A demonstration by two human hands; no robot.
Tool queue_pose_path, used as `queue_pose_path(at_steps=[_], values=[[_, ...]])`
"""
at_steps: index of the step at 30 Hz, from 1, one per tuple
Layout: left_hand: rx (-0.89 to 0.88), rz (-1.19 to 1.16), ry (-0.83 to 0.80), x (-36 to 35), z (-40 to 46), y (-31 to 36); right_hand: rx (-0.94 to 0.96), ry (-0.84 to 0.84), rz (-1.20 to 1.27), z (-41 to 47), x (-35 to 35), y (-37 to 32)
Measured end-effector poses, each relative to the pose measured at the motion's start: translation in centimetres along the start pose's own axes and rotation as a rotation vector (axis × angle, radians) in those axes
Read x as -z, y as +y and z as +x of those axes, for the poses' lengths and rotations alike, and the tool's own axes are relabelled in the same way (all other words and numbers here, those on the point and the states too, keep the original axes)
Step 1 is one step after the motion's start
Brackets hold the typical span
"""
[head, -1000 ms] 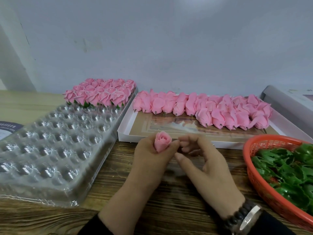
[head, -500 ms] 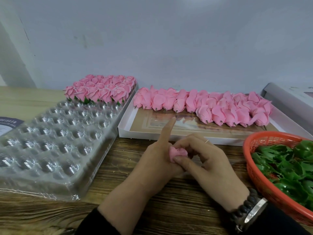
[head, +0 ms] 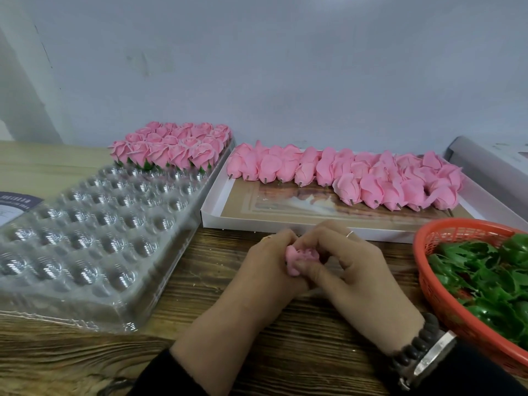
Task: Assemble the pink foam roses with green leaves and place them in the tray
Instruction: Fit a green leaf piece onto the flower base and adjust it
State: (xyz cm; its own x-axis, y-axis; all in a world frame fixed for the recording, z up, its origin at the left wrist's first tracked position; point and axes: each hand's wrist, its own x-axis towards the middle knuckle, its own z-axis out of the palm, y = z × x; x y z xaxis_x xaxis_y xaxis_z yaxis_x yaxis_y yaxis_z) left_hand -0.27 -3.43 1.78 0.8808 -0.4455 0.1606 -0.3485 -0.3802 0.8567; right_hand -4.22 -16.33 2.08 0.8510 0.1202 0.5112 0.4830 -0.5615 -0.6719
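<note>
A pink foam rose (head: 300,258) sits between both hands just above the wooden table. My left hand (head: 265,270) grips it from the left and my right hand (head: 351,264) pinches it from the right, fingers curled over the petals. Most of the rose is hidden by fingers. Loose pink rose heads (head: 357,178) lie in rows in a white flat box (head: 285,222). Green leaves (head: 491,270) fill an orange basket (head: 425,270) at the right. The clear plastic tray (head: 94,238) at the left holds finished roses with leaves (head: 171,150) at its far end.
A grey wall runs close behind the table. A white box edge (head: 491,172) lies at the far right and a printed card (head: 14,207) at the far left. I wear a bead bracelet and a watch (head: 425,355) on my right wrist.
The rose came down from a raised hold in my left fingertips to between both hands. My left index finger, earlier pointing up, has curled down, and my right hand closed on the petals.
</note>
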Motion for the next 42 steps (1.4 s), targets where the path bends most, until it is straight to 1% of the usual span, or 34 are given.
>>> queue_pose_path(at_steps=[4, 6, 9, 11, 14, 16, 19, 22, 23, 24, 25, 29, 32, 34, 37, 40, 42], values=[[-0.007, -0.109, -0.059, 0.1, -0.1, 0.0, 0.171, -0.041, -0.140, 0.1, 0.2, -0.5], [-0.025, -0.163, -0.105, 0.3, -0.2, 0.0, 0.212, -0.051, -0.169, 0.1, 0.2, -0.6], [-0.062, -0.184, -0.181, 0.6, -0.3, 0.1, 0.239, -0.041, -0.161, -0.1, 0.2, -0.6], [-0.093, -0.232, -0.186, 0.4, -0.3, 0.3, 0.213, 0.014, -0.100, -0.3, 0.1, -0.7], [-0.112, -0.297, -0.182, -0.4, -0.3, 0.4, 0.116, 0.200, -0.008, -0.3, -0.3, -0.9], [-0.111, -0.349, -0.198, -0.7, -0.3, 0.3, 0.023, 0.302, 0.099, -0.1, -0.4, -1.0], [-0.168, -0.383, -0.179, -1.0, -0.3, 0.5, -0.031, 0.341, 0.191, 0.3, -0.7, -1.2], [-0.202, -0.419, -0.148, -1.6, -0.2, 0.5, -0.022, 0.282, 0.168, 0.5, -1.5, -1.6], [-0.184, -0.480, -0.152, -1.7, -0.2, 0.8, -0.029, 0.251, 0.141, 0.5, -1.8, -1.7], [-0.163, -0.493, -0.153, -1.8, -0.3, 0.8, -0.049, 0.221, 0.119, 0.5, -2.1, -1.7], [-0.153, -0.483, -0.145, -1.9, -0.3, 0.8, -0.081, 0.196, 0.107, 0.6, -2.1, -1.7], [-0.218, -0.405, -0.087, -1.9, -0.2, 0.6, -0.198, 0.101, 0.113, 0.6, -1.7, -1.5], [-0.231, -0.330, -0.069, -1.7, -0.2, 0.3, -0.202, 0.027, 0.092, 0.7, -1.3, -1.4], [-0.259, -0.320, -0.036, -1.6, -0.1, 0.3, -0.196, -0.013, 0.128, 0.8, -1.1, -1.2], [-0.295, -0.381, 0.020, -1.7, -0.1, 0.2, -0.200, -0.100, 0.172, 0.8, -0.8, -0.8], [-0.303, -0.473, 0.018, -1.7, -0.1, 0.3, -0.193, -0.161, 0.137, 0.9, -0.4, -0.2], [-0.282, -0.536, 0.004, -1.5, 0.0, 0.4, -0.230, -0.194, 0.169, 0.8, -0.1, 0.1]])
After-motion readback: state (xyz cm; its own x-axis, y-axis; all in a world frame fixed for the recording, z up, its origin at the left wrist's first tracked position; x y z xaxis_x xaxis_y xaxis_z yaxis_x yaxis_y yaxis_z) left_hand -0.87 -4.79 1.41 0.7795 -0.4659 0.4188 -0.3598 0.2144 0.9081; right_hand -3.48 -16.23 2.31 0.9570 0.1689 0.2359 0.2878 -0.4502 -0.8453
